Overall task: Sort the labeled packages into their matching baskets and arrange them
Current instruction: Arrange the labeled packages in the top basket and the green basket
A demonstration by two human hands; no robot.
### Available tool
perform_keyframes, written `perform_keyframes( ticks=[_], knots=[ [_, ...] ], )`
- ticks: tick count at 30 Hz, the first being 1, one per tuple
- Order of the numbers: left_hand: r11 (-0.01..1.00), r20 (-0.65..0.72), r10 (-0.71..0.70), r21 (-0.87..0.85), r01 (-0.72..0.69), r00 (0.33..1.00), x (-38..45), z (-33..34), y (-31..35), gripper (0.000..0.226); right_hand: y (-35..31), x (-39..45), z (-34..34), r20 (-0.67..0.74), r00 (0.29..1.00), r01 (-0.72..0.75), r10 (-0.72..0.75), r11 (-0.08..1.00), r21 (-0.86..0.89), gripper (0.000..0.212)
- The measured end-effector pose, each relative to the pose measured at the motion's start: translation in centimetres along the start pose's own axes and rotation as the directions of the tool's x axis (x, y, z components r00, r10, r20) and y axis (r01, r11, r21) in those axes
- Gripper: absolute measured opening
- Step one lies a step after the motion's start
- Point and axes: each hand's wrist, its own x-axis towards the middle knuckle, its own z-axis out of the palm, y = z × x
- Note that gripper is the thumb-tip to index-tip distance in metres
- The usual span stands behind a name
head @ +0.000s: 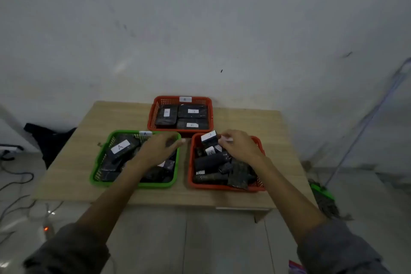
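Three baskets stand on a wooden table (73, 176). The green basket (97, 181) marked A holds several black packages; one with an A label (121, 147) lies on top. At the back, the red basket (151, 118) marked B holds three flat labeled packages. The near right red basket (190, 171) is a jumble of black packages. My left hand (160, 148) hovers over the green basket's right side, fingers stretched toward the right and holding nothing. My right hand (240, 147) is over the jumbled basket, its fingertips pinching the right edge of an upright package (209, 138) with a C label.
The table stands against a white wall. Cables and a power strip with a lit switch (45, 228) lie on the floor at the left, beside dark cloth (51, 138). A green-headed mop (322, 191) leans at the right.
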Motion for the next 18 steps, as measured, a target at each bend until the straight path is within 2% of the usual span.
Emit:
perform_keyframes(
  ticks=[2,6,13,18],
  knots=[
    [0.995,0.06,-0.082,-0.044,0.085,0.995,0.8,1.4,-0.6,0.077,1.3,0.4,0.6,0.04,0.997,-0.06,0.059,0.998,0.034,0.035],
    [0.985,0.168,-0.146,-0.065,0.159,0.975,2.4,4.1,-2.2,0.081,4.0,1.4,3.1,0.101,0.982,-0.167,0.161,0.985,0.044,0.034],
    [0.978,0.305,-0.185,-0.035,0.205,0.934,6.0,7.9,-7.0,0.065,5.6,4.4,7.2,0.138,0.948,-0.304,0.285,0.942,0.143,0.02],
    [0.966,0.348,-0.161,-0.136,0.22,0.923,6.9,9.8,-8.9,0.054,5.5,5.6,10.1,0.146,0.898,-0.435,0.415,0.887,0.153,0.029]
  ],
)
